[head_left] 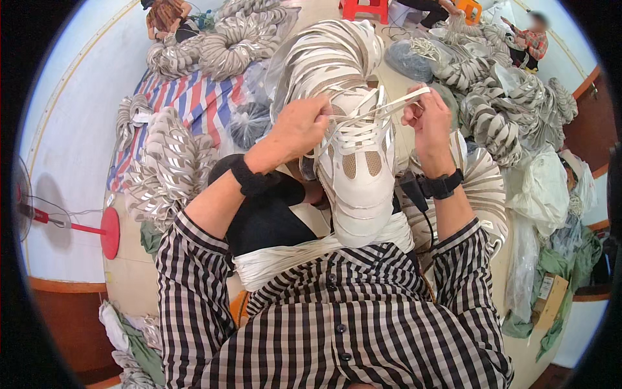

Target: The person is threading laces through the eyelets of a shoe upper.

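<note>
A white and beige shoe upper (363, 168) lies over my knees with its toe toward me. White shoelace (358, 135) crosses its front in several rows. At the upper's left side my left hand (301, 126) is closed, with lace at its fingertips. Right of the upper, my raised right hand (430, 123) pinches a length of lace that stretches taut from the eyelets. Behind this upper, a curved stack of similar uppers (324, 55) runs away from me. A bundle of loose white laces (275, 262) lies across my lap.
More rings of stacked uppers stand at left (168, 162), at right (483, 188) and along the far right pile (512, 117). A striped sheet (188, 97) covers floor at left. A red-based fan (110, 233) is by the left wall. Other people sit farther off.
</note>
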Motion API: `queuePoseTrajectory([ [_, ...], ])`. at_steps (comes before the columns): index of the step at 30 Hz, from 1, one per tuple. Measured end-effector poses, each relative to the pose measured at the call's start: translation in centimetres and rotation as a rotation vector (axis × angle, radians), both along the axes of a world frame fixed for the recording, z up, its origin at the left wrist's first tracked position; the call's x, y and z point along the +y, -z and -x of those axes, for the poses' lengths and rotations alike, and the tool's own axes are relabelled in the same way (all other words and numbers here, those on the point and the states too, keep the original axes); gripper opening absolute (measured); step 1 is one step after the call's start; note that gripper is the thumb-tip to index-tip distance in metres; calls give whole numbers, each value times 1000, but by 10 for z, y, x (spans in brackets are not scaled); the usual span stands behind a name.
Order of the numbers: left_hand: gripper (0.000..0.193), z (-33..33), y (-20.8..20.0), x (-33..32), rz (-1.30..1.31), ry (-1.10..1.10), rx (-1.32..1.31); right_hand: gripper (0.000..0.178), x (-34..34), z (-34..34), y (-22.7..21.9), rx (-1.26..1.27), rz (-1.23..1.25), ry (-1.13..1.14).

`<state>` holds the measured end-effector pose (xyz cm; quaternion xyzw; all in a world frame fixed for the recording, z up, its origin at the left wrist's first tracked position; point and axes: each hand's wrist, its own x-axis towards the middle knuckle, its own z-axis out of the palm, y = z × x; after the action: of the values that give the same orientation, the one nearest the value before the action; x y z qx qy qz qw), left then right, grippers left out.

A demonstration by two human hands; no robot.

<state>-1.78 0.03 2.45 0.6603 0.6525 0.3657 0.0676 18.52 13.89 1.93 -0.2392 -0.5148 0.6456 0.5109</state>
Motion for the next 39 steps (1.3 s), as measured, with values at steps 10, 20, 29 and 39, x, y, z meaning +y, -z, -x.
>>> queuePoseTrajectory([
  [10, 7, 25, -3, -20, 22, -9, 76, 21, 18, -16, 15, 159, 268, -391],
  [20, 5, 99, -8, -88, 23, -314, 445, 23, -1, -1, 18, -236, 77, -301],
  [29, 6, 161, -1, -130, 114, -569, 610, 13, -26, 4, 9, -359, -269, -354],
  [39, 15, 13, -13, -67, -260, -30, 171, 14, -16, 13, -19, -598, -836, -114],
])
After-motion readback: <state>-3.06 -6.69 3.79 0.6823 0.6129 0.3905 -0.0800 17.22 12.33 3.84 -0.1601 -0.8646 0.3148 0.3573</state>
